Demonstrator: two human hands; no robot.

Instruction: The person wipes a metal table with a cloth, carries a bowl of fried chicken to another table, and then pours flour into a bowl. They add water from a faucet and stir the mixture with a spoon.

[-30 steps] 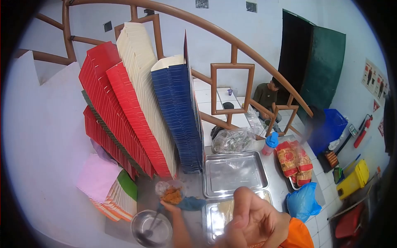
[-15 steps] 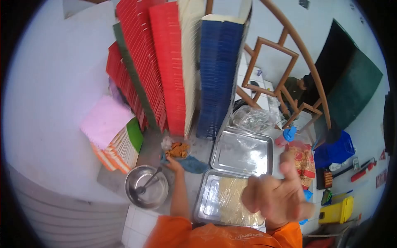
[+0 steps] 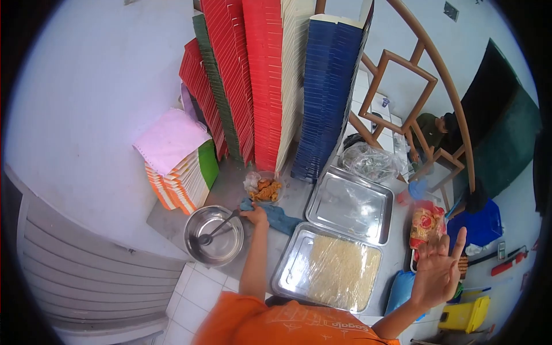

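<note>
An orange shirt (image 3: 287, 325) bears pale lettering, too blurred to read surely. The right hand (image 3: 438, 279) opens wide, palm bare. The left hand (image 3: 256, 215) bunches narrowly on a blue cloth (image 3: 279, 219), between steel bowl (image 3: 227, 248) and film-covered tray (image 3: 294, 267).

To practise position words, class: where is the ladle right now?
In the head view, the ladle lies in the metal bowl at the lower left, its handle pointing toward the person's left hand.
</note>
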